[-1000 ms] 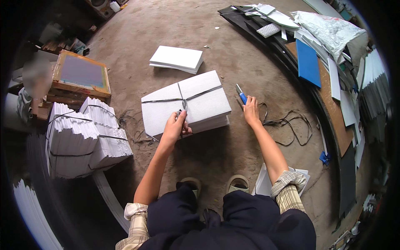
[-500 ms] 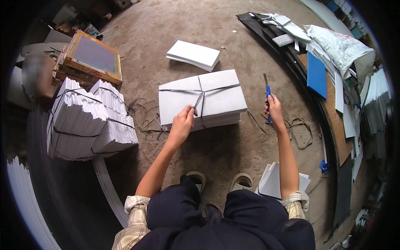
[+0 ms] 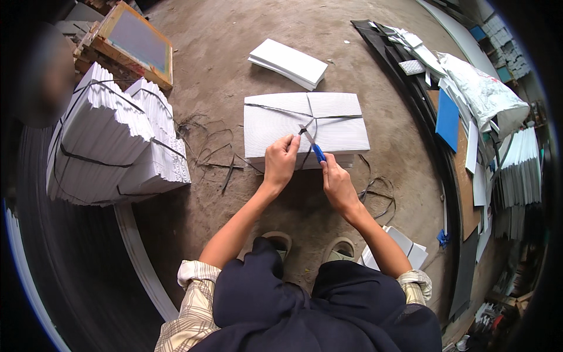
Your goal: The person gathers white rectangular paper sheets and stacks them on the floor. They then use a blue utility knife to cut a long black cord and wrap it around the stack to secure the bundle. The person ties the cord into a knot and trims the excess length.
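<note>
In front of me a stack of white corrugated sheets [image 3: 272, 129] lies on the floor, bound crosswise with dark strapping [image 3: 337, 117]. My left hand [image 3: 281, 159] is closed in a pinch on the strap's end, just below the knot. A blue-handled utility knife [image 3: 318, 152] is gripped in my right hand [image 3: 340, 185]. Its blade is out and points up and left, reaching the strap beside my left fingertips. Whether the blade has cut into the strap I cannot tell.
Tied bundles of white sheets [image 3: 99, 152] stand at left, near a wooden-framed screen [image 3: 132, 41]. Loose white sheets [image 3: 288, 61] lie beyond the stack. Strap scraps [image 3: 226, 155] litter the floor. Along the right are a blue panel [image 3: 447, 120], offcuts and a white sack [image 3: 484, 88].
My right hand has brought the knife leftward from beside the stack to the strap. My left hand still pinches the strap end. The whole view has shifted slightly.
</note>
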A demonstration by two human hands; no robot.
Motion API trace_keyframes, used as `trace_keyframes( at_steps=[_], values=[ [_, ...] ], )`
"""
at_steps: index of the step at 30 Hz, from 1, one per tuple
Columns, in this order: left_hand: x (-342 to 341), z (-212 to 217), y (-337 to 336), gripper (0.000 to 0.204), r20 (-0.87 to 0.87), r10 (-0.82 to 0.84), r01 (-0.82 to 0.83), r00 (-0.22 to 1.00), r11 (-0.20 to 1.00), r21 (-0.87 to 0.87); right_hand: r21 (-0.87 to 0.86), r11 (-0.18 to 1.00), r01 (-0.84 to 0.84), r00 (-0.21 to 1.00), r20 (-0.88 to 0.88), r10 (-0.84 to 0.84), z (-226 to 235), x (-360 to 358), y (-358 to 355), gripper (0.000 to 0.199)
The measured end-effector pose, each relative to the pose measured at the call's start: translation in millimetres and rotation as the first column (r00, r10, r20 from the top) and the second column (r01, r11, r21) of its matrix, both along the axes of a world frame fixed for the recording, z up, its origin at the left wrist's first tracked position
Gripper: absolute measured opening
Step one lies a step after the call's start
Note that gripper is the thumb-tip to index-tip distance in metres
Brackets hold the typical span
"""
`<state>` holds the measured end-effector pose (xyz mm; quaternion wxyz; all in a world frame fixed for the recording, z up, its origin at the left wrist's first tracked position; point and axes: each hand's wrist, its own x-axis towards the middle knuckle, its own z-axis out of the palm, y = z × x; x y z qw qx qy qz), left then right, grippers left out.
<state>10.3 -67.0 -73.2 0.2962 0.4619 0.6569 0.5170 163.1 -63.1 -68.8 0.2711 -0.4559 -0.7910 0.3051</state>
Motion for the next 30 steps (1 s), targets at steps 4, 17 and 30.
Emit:
trace_keyframes(
  at_steps=[4, 17, 30],
  values=[
    [-3, -9, -3, 0.028, -0.054, -0.036, 0.041, 0.998, 0.994, 0.104, -0.059, 0.998, -0.011, 0.998, 0.053, 0.014, 2, -16, 5, 0.014],
    [48, 31, -12, 0.035, 0.508, -0.342, 0.312, 0.791, 0.939, 0.146, -0.272, 0.916, 0.293, 0.886, -0.282, -0.367, 38, 85, 33, 0.033],
    [242, 186, 132, 0.023, 0.696, -0.704, 0.122, 0.139, 0.710, 0.693, -0.140, 0.816, 0.560, 0.366, -0.843, -0.395, 129, 284, 70, 0.028]
  ],
)
